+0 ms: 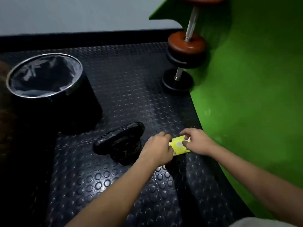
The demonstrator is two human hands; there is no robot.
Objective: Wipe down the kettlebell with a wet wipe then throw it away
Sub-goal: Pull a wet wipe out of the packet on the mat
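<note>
Kettlebell (120, 142) lies on its side on the studded floor mat (131, 89), just left of both hands. Left hand (158, 149) and right hand (196, 141) pinch a yellow wet-wipe pack (177, 143) between them; bin (49, 89) sits toward the mat's far-left corner.

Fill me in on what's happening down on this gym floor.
A person is working at a yellow wet wipe pack with both hands: the left hand grips one end and the right hand pinches at its top. No wipe is out yet. The black kettlebell lies beside them, the lined bin further left.
</note>
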